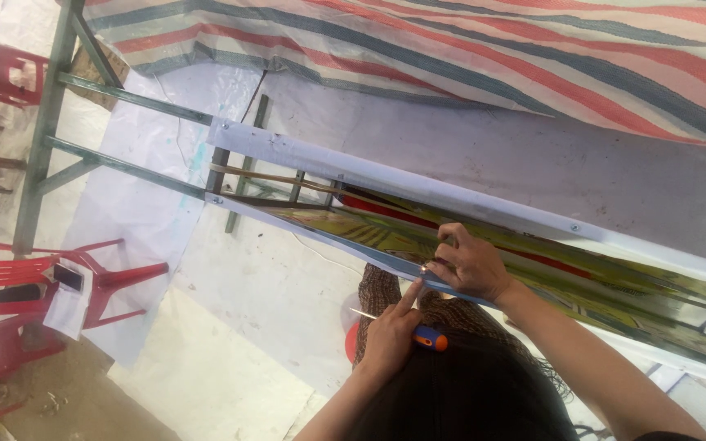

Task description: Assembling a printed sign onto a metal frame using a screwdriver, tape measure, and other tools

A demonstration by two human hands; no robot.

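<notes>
Screwdriver with the orange-and-blue handle sits in the left hand, fingers wrapped tight around the handle and the index finger stretched up along it toward the frame edge. Can't really make out the shaft, only a thin bright bit near the tip where it meets the lower rail. Right hand is up on the long white frame, fingers curled and pinched down on the edge of the printed green-and-red banner that's stretched across it, right next to a small shiny spot that could be a screw, too tiny to tell. Both hands are close together, almost touching, at the lower rail. The frame runs diagonally, with green metal bars off to the left. Red plastic chairs are stacked on the left, and a striped tarp hangs across the top.
</notes>
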